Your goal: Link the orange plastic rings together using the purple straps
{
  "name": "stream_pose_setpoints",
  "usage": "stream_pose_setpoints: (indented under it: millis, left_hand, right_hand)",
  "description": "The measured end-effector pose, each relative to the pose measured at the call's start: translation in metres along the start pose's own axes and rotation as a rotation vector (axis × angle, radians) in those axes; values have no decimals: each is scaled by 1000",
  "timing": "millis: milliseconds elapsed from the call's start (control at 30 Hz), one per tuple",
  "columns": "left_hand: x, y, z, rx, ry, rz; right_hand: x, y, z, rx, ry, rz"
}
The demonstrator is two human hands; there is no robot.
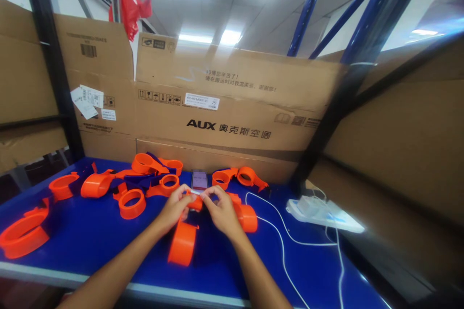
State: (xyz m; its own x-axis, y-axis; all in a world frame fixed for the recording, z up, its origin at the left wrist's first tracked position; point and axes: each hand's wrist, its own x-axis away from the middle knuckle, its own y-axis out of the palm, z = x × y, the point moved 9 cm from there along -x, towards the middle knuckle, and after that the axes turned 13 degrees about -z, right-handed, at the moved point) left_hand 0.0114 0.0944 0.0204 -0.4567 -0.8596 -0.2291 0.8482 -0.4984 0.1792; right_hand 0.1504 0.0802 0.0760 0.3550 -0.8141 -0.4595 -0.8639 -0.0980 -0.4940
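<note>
My left hand [176, 206] is closed on the end of an orange plastic tape dispenser [182, 245]. Its round ring hangs below my fingers, over the blue tabletop. Opposite it, my right hand [220, 207] pinches a small pale strip [196, 192] at the top edge of the same end. The thumbs of both hands almost meet there, and the fingers partly hide the strip. Just beyond my right wrist lies another orange tape dispenser [247, 217], partly covered by that hand. A phone [199, 180] with a lit screen stands behind my fingertips.
Several orange dispensers [132, 203] lie at the left and back of the blue table [145, 256], some with dark blue parts. White cables run across the right side to a power strip [324, 213]. Cardboard [224, 120] walls the back, between dark metal posts.
</note>
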Motion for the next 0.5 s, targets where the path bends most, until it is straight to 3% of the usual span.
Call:
stream_pose_setpoints:
  millis: [333, 500]
  left_hand:
    - [0, -23, 5, 49, 27, 90]
    - [0, -42, 20, 237, 126, 92]
  right_hand:
    - [2, -4, 14, -135, 80, 35]
    - [9, -25, 10, -44, 83, 139]
